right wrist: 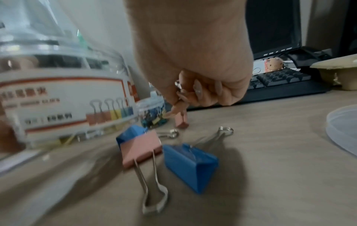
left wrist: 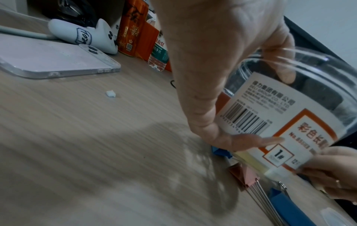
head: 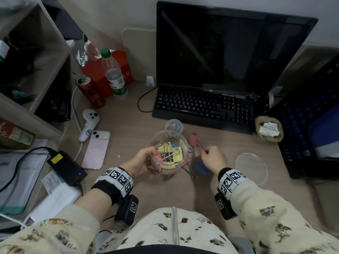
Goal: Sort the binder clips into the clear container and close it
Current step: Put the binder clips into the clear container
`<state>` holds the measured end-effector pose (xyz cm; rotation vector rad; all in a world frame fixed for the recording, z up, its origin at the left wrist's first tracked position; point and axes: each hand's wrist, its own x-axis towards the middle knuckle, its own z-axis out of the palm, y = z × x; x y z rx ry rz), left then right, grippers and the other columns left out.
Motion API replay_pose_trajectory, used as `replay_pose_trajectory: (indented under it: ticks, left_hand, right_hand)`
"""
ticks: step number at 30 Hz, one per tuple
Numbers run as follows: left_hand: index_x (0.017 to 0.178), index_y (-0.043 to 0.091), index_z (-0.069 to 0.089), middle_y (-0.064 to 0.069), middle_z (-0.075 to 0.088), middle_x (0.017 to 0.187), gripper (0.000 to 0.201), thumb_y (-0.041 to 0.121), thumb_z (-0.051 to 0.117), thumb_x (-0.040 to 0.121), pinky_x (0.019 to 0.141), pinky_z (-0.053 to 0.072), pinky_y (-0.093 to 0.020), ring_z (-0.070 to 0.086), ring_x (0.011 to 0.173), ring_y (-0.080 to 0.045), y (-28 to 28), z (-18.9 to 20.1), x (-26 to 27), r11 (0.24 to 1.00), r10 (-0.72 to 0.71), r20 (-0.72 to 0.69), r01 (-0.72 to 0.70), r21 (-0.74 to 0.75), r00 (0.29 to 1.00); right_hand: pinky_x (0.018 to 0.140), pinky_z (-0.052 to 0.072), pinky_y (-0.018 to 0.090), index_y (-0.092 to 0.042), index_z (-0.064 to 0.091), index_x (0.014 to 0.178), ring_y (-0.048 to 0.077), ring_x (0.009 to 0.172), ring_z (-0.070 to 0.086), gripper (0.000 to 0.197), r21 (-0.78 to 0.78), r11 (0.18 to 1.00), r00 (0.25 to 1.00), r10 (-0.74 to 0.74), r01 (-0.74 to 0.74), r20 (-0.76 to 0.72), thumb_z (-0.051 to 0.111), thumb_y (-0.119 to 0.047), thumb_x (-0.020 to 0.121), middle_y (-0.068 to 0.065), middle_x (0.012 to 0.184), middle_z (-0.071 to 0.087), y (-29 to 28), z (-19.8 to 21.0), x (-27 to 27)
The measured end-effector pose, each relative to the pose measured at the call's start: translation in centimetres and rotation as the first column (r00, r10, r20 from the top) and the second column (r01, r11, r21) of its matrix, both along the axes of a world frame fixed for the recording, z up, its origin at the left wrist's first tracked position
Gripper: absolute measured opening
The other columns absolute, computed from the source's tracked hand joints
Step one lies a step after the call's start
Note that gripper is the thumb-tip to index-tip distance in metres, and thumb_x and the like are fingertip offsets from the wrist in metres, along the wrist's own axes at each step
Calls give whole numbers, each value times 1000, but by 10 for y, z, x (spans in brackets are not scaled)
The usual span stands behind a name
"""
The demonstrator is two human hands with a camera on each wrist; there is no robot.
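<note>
Task partly complete. The clear container, open at the top, stands tilted on the desk in front of the keyboard; the left hand curls round its left wall and steadies it. Inside lie several yellow binder clips and at least one pink one. The right hand, just right of the container, pinches the wire handle of a pink binder clip, which hangs clear of the desk beyond the rim. Unsorted clips lie beside the container's right base: a second pink clip and a blue clip, touching or nearly so, with another blue one partly hidden behind the pink. The clear lid rests flat on the desk, well to the container's right. By this evidence, one clip is in transit, about three wait, and closing is not yet begun. A small jar of mini clips stands behind the container.
</note>
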<state>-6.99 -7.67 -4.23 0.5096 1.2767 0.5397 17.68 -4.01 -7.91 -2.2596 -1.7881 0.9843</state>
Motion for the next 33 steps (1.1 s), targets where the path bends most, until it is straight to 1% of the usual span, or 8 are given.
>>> replay_pose_trajectory:
  ticks: [4,9,10,13,15,22,30,33]
  left_hand:
    - [107,5,57,-14,63,91,53,27,55,59,64,53,-31,61,77,-25,-1,1,3,998,57,-25,-57,6,998]
    - [93,9,61,-7,70,72,14,14,48,91,71,53,-35,61,76,-23,-1,1,7,989,148,-49,-149,-17,988]
    - [100,8,61,-8,71,75,17,16,52,88,71,55,-36,62,78,-23,-1,2,8,988,155,-55,-156,-13,986]
    - [141,10,42,-17,67,112,98,28,74,50,62,60,-37,67,88,-27,0,1,7,987,162,-65,-162,11,985]
    - [150,16,31,-21,61,124,118,27,75,40,60,60,-36,67,93,-30,0,-1,7,988,155,-48,-155,13,987]
    - [127,22,37,-14,63,102,41,7,52,92,88,54,-50,63,92,-29,-6,4,10,985,170,-24,-169,28,985]
    - [150,32,17,-21,56,132,90,8,65,78,59,61,-37,65,102,-35,-7,3,11,987,159,-44,-158,23,986]
    - [149,29,21,-17,54,134,100,16,65,61,64,61,-39,64,102,-33,-9,7,14,992,121,-41,-119,46,992]
  right_hand:
    - [60,41,33,-16,68,66,15,55,54,43,158,968,910,-120,196,-397,52,-40,98,-4,58,58,5,29,-3]
    - [69,35,28,-12,65,57,6,63,45,41,265,945,757,29,192,-653,57,-21,97,-5,61,52,-5,68,-22]
    - [70,36,29,-8,65,58,6,62,46,41,217,965,744,39,144,-667,57,-21,97,-5,59,53,-7,70,-26]
    - [64,34,27,-6,63,57,3,52,45,44,71,996,787,8,45,-617,58,-25,96,-10,49,54,-14,69,-43]
    - [60,33,26,-10,58,55,4,50,47,45,10,995,789,-75,102,-609,55,-24,97,-7,51,57,-18,67,-53]
    - [29,23,15,-3,63,82,2,26,31,44,-205,967,744,-246,148,-621,38,-32,105,-11,35,49,-24,77,-68]
    - [28,20,17,8,63,99,7,28,37,41,-365,926,603,-348,99,-718,38,-23,105,2,60,46,-17,83,-69]
    - [27,21,16,1,64,87,9,31,43,43,-378,926,704,-268,-1,-658,37,-27,105,3,62,50,-17,74,-69]
